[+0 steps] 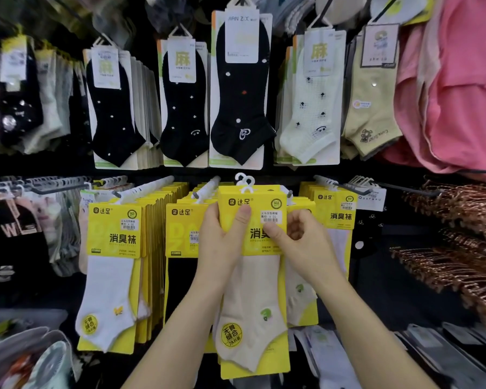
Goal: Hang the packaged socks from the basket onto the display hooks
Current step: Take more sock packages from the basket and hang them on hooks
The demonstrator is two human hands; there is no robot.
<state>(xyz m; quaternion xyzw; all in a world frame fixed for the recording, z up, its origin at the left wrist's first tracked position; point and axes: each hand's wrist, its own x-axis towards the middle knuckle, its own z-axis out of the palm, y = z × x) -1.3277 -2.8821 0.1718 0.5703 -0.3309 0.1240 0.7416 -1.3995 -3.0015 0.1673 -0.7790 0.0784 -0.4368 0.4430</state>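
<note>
Left hand (222,237) grips the sock pack (253,290) at its left edge, thumb flat on the yellow card. The pack is upright before the centre of the rack's lower row, with its hanger loops (244,181) on no peg. Right hand (298,237) pinches the card's right side. Recommended: level the loops, align them with the hook tip (289,194) of the matching stack, and slide on squarely.

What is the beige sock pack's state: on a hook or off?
Off. The left hand and right hand pinch the beige sock pack; its white hanger stands free, no peg through it.
</note>
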